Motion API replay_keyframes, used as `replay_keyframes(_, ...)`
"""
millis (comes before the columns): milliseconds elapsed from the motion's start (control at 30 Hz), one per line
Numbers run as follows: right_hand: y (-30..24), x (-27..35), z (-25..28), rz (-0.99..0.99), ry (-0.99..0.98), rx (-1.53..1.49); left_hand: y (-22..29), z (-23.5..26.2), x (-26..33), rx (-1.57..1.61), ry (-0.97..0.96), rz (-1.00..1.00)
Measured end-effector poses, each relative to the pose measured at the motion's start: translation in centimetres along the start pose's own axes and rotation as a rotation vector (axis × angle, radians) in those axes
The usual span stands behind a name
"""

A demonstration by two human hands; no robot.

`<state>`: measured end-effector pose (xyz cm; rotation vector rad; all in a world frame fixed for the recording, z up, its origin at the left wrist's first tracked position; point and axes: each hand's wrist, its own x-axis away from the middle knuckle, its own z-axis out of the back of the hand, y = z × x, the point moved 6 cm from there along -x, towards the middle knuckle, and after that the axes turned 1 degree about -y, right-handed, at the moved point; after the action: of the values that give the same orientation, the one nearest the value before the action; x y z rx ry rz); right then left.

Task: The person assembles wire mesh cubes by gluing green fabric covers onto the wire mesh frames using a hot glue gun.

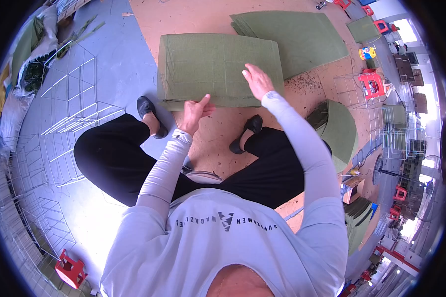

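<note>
A green fabric panel (218, 62) lies on the floor in front of my feet, its near edge facing me. Thin wire lines show at its left end; whether they lie on top or underneath I cannot tell. My left hand (198, 114) is at the near edge, left of the middle, thumb apart from the fingers and nothing visible in it. Over the panel's right half is my right hand (257, 81), fingers stretched out and holding nothing; whether it touches the fabric is unclear. More green sheets (302, 42) lie stacked beyond the panel's right side.
Wire frames (74, 109) stand to my left. A curved green piece (339, 131) lies to my right, near dark scraps on the brownish floor covering. Red stools (371, 84) stand at the right, and another red stool (70, 269) at the lower left. My shoes (151, 116) flank the near edge.
</note>
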<state>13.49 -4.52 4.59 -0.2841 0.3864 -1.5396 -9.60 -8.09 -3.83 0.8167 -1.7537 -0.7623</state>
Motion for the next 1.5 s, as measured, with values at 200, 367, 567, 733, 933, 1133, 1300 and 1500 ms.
replay_keyframes(200,0.3,1.3,-6.0,-0.079,0.139,0.112,-2.1,-1.7,-1.3,-0.078,-0.105,0.095)
replay_keyframes(367,0.0,2.0,-7.0,-0.113,0.13,0.258,-2.7,-3.4,-1.7,-0.029,-0.113,0.089)
replay_keyframes(567,0.1,2.3,-6.9,-0.105,0.153,0.252,-2.7,-4.4,-0.5,-0.112,-0.091,0.002)
replay_keyframes(733,-0.1,2.6,-6.9,-0.099,0.166,0.245,-4.5,-3.4,-0.2,-0.16,0.083,-0.062)
replay_keyframes(933,0.0,2.7,-6.8,-0.079,0.199,0.23,-5.6,-2.9,-0.7,-0.237,0.148,-0.118)
replay_keyframes(1133,-0.2,2.5,-6.8,-0.038,0.233,0.244,-6.7,-2.4,-1.4,-0.264,0.129,-0.158)
replay_keyframes(1300,0.0,2.6,-6.5,-0.029,0.265,0.255,-6.2,-4.0,-1.4,-0.026,0.09,-0.11)
replay_keyframes(1500,-0.5,2.6,-6.7,0.013,0.273,0.25,-6.3,-6.1,-2.3,0.015,0.028,-0.055)
